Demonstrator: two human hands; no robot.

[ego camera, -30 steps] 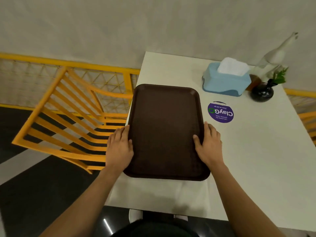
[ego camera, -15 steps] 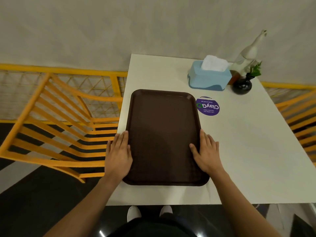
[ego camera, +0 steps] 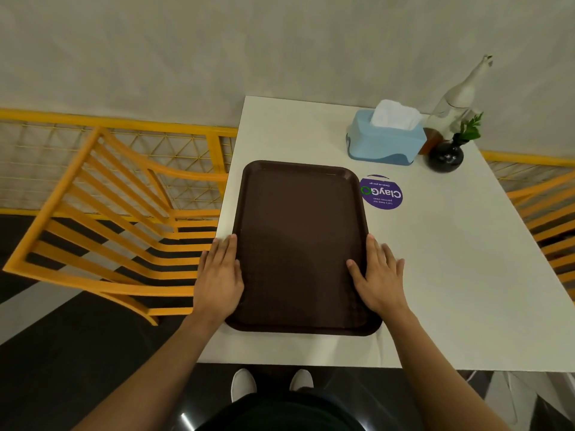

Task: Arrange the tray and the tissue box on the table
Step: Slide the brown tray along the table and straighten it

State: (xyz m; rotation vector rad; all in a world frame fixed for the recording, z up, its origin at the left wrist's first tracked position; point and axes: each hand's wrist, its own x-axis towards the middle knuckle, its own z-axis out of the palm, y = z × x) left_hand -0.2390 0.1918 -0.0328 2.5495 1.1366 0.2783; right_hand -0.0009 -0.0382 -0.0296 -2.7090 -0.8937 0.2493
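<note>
A dark brown tray (ego camera: 298,244) lies lengthwise on the left part of the white table (ego camera: 451,275), its near end close to the front edge. My left hand (ego camera: 217,278) presses on the tray's left rim with fingers stretched forward. My right hand (ego camera: 378,278) holds the right rim, thumb inside the tray and fingers flat on the table. A light blue tissue box (ego camera: 385,144) with white tissue sticking out stands at the far side of the table, apart from the tray.
A round purple sticker (ego camera: 382,192) sits by the tray's far right corner. A black vase with a green sprig (ego camera: 445,155) and a pale bottle (ego camera: 457,98) stand right of the tissue box. Orange chairs flank the table, left (ego camera: 102,219) and right (ego camera: 547,219).
The tray has slid to the right under both hands, off the table's left edge and closer to the purple sticker. The view has pulled back and shifted.
</note>
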